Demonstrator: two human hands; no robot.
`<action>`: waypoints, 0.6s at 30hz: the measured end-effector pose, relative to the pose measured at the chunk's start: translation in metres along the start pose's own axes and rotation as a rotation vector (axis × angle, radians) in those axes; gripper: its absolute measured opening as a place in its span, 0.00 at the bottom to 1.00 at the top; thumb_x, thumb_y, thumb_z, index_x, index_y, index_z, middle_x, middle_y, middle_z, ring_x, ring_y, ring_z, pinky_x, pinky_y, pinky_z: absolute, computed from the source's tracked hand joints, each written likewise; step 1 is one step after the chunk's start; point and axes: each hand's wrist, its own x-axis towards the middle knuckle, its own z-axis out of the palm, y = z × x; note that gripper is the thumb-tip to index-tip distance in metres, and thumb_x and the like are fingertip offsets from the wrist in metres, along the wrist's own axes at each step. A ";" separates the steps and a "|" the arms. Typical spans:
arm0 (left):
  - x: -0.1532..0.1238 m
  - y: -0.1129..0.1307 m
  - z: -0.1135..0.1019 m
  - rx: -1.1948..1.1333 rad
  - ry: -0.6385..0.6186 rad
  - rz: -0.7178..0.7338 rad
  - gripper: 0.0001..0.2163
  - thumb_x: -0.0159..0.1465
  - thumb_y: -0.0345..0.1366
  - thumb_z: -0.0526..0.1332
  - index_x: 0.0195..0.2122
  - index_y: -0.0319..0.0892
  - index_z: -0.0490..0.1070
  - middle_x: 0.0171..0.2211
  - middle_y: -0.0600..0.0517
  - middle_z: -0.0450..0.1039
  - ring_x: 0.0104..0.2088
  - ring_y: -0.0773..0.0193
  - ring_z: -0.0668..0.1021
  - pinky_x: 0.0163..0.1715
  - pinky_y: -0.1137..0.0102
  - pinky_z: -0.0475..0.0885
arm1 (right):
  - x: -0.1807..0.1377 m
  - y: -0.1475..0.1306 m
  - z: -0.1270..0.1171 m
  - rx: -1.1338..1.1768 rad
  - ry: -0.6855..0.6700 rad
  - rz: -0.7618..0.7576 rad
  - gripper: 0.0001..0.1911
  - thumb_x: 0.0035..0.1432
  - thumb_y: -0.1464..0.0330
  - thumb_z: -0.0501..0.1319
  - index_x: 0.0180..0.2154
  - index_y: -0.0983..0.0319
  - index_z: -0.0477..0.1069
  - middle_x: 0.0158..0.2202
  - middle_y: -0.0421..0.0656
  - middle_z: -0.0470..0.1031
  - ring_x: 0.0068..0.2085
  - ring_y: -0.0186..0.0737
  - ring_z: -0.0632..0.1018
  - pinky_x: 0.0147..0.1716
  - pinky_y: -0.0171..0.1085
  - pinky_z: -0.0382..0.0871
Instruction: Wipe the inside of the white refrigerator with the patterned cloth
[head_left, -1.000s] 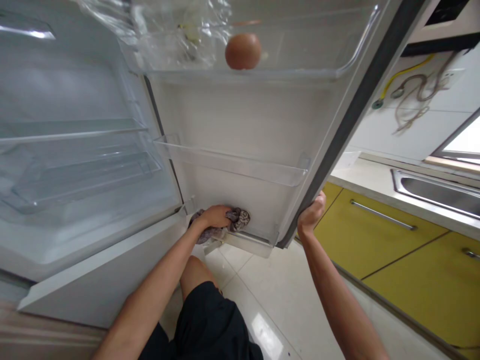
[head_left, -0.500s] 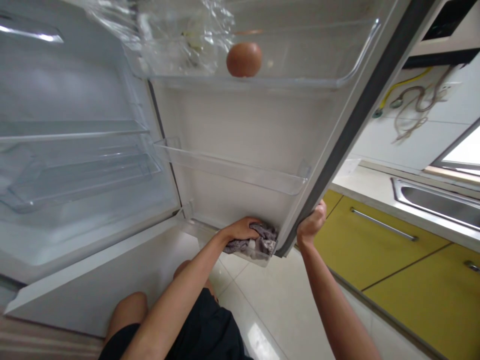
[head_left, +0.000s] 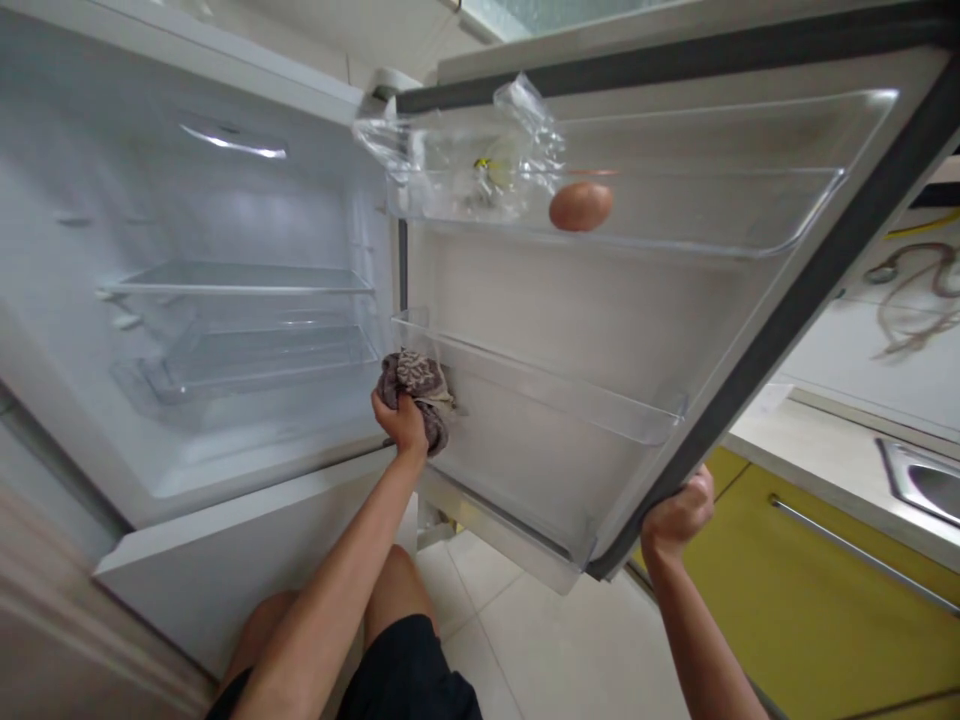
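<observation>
A bunched brown patterned cloth is gripped in my left hand, near the hinge side of the open fridge door. The cloth is at the left end of the clear middle door shelf. Below it runs the bottom door shelf. My right hand is wrapped round the door's outer edge, low down by the grey seal; its fingertips are partly hidden behind the door.
On the top door shelf lie a brown egg and a clear plastic bag. Glass shelves span the fridge interior at left. Yellow cabinets and a sink stand right of the door.
My left hand has lifted the cloth out of the bottom door shelf and carried it left and up toward the hinge side. My right hand still holds the door edge. The view has shifted.
</observation>
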 end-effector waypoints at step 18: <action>-0.205 0.061 0.026 -0.018 -0.857 -0.436 0.28 0.55 0.29 0.61 0.58 0.46 0.66 0.58 0.44 0.72 0.69 0.55 0.66 0.68 0.62 0.63 | -0.009 -0.008 -0.002 0.013 -0.019 0.026 0.22 0.61 0.51 0.46 0.35 0.59 0.68 0.36 0.43 0.70 0.42 0.49 0.71 0.44 0.45 0.63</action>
